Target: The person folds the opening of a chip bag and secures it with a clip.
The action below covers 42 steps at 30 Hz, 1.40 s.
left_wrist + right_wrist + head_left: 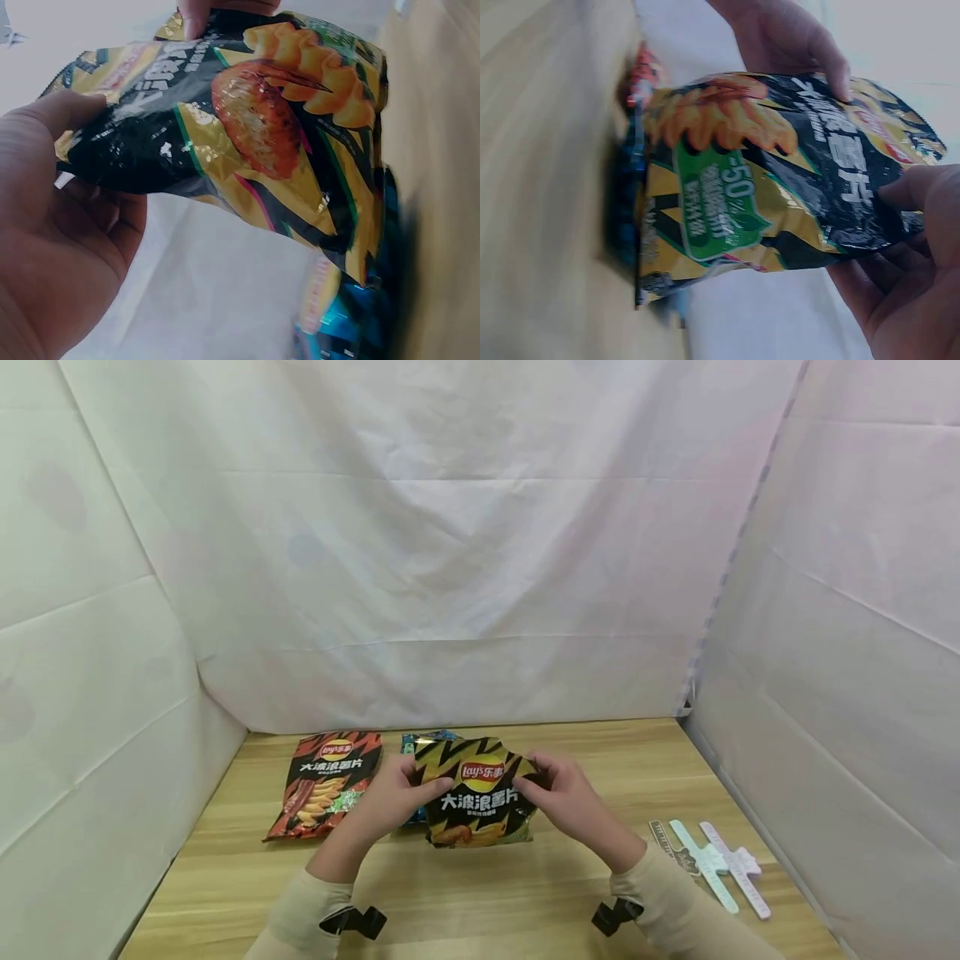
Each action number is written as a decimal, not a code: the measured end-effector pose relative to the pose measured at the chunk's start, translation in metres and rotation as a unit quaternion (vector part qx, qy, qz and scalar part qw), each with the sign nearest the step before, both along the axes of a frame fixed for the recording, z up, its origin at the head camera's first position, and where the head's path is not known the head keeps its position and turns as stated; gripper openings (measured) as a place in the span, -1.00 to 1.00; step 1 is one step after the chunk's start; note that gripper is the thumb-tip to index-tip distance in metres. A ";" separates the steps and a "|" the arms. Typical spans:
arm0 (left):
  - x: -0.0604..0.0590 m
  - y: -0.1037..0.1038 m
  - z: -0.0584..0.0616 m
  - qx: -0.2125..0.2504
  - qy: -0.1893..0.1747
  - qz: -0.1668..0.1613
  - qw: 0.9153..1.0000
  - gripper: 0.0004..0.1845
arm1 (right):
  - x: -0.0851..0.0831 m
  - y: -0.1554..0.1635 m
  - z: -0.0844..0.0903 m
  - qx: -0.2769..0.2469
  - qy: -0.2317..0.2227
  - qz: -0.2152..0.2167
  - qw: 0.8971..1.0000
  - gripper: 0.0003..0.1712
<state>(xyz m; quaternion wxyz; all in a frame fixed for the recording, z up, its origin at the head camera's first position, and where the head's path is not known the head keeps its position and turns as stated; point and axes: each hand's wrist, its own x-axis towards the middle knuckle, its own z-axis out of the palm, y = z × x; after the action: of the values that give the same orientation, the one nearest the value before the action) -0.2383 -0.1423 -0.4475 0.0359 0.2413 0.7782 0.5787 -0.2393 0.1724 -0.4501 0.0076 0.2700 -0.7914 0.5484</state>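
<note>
A blue snack bag point(429, 742) lies mostly hidden behind the bag I am holding; from my head view only its top corner and a sliver at the left show, and both wrist views catch it only as a blurred blue edge low against the table, so I cannot read its print. My forearms are cut off at the bottom of the head view. My right palm is hidden from above by the back of the hand.

I hold a black and gold chip bag point(477, 792) upright in front of me, over the middle of the wooden table point(525, 893), its bottom edge at or just above the tabletop. It has yellow zigzag stripes, a red and yellow round logo near the top, white lettering below, and pictures of ridged chips and a roasted chicken wing near the bottom. A green label with "-50%" sits low on the front. The foil is crinkled and shiny.

My left hand point(392, 795) pinches the bag's upper left edge, thumb across the front, fingers curled behind. My right hand point(567, 795) pinches the upper right edge the same way.

Counting: three snack bags in all, the one I hold, the blue one behind it, and a red and black chip bag point(324, 783) lying flat to the left. At the right of the table lie three long sealing clips point(711, 864) side by side, one dark, one pale green, one white.
</note>
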 end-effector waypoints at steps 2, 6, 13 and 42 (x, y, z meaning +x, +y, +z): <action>0.000 0.000 -0.007 0.001 -0.003 -0.005 1.000 -0.65 | 0.002 -0.001 -0.009 -0.002 0.000 -0.004 1.000 -0.87; 0.000 0.000 -0.021 -0.008 -0.022 -0.001 1.000 -0.79 | 0.005 -0.002 -0.027 -0.004 -0.012 -0.007 1.000 -0.83; 0.000 -0.002 -0.034 -0.033 -0.073 0.011 0.997 -0.69 | 0.004 -0.003 -0.048 0.002 -0.021 -0.009 1.000 -0.92; -0.007 -0.011 0.000 -0.033 0.027 -0.024 0.999 -0.72 | 0.003 0.000 -0.055 0.006 0.029 -0.009 1.000 -0.91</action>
<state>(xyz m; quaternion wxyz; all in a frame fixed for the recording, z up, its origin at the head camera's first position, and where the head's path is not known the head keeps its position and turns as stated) -0.2449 -0.1535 -0.4473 0.0363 0.2740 0.7916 0.5450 -0.2360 0.1724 -0.5056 0.0340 0.2792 -0.7965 0.5353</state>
